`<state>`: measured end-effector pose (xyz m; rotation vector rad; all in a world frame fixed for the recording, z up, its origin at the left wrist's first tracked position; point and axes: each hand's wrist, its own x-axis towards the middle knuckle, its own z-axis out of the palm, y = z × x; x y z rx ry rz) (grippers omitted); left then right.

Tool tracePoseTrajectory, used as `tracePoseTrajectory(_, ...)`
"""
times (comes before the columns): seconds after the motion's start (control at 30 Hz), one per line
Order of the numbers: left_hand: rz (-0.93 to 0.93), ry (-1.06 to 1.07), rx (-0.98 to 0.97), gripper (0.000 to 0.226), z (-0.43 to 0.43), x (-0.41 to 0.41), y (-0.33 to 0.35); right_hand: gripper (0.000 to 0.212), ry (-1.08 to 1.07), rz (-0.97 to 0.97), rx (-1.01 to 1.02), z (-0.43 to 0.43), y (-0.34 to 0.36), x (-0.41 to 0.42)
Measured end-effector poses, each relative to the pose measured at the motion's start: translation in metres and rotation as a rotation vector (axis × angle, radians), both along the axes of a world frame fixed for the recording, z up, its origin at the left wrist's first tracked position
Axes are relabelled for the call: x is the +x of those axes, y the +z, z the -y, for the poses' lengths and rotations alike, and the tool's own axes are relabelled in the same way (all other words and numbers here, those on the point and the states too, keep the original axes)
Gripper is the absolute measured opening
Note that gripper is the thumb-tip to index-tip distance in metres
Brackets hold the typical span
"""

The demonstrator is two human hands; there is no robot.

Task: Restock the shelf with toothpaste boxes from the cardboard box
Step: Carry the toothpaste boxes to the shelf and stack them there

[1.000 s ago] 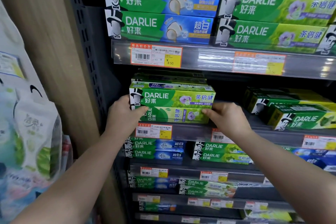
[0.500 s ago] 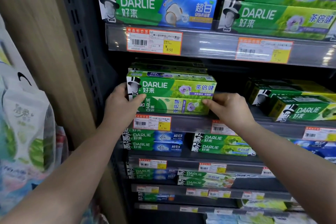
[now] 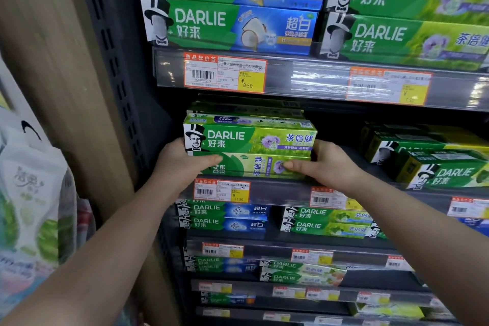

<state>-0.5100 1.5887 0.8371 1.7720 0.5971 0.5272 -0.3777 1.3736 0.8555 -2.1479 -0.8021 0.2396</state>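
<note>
Green toothpaste boxes [image 3: 250,152] | 2 stacked on shelf [image 3: 277,193] | left hand [image 3: 182,164], right hand [image 3: 326,167] grip opposite ends

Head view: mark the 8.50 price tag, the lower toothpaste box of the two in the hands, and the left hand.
8.50 price tag [image 3: 225,72], head view, centre of the label.
lower toothpaste box [image 3: 254,166], head view, middle of its front face.
left hand [image 3: 182,163], head view, middle of the hand.

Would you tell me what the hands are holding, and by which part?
The stack of green toothpaste boxes: the left hand grips its left end, the right hand its right end.
</note>
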Motion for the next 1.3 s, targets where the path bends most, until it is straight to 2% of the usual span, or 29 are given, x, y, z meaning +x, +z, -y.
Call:
tracePoseTrajectory(0.27, -0.001, 0.006, 0.058, 0.031, 0.004, -0.001, -0.006, 0.036, -0.022, 0.037, -0.018, 0.007, -0.002, 0.0)
tracePoseTrajectory(0.4, 0.022, -0.003, 0.015, 0.045, 0.003, 0.0, -0.001, 0.031, -0.041, 0.011, 0.025, 0.007, 0.0, -0.003)
tracePoseTrajectory(0.6, 0.001, -0.035, 0.007, 0.026, 0.0, -0.001, 0.001, 0.037, -0.026, 0.034, -0.011, 0.009, 0.002, -0.002)
tracePoseTrajectory(0.93, 0.002, -0.082, -0.016, 0.019, 0.001, -0.002, 0.002, 0.035, -0.031, 0.093, -0.035, 0.009, 0.001, -0.004)
tracePoseTrajectory(1.3, -0.009, -0.054, 0.003, 0.032, -0.006, -0.001, -0.001, 0.034, -0.049, 0.103, -0.05, 0.009, 0.003, -0.004)
